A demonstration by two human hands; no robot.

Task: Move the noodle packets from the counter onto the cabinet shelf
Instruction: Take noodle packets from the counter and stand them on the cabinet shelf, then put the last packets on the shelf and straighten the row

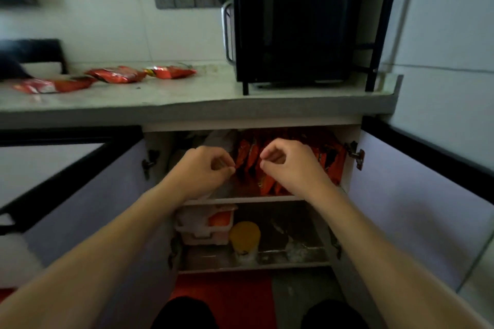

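Note:
Three red noodle packets lie flat on the grey counter (187, 96): one at the left (50, 85), one in the middle (116, 74), one further right (171, 71). Below, the cabinet stands open, and several red packets (251, 157) stand upright in a row on its upper shelf (240, 199). My left hand (205, 168) and my right hand (288, 163) hover side by side in front of that row, fingers curled loosely. Neither hand holds a packet. The right hand hides part of the row.
A black microwave (296, 27) on a black rack fills the counter's right side. Both cabinet doors, left (88, 203) and right (417, 205), are swung wide. The lower shelf holds a clear box (205, 224), a yellow-lidded jar (244, 238) and foil.

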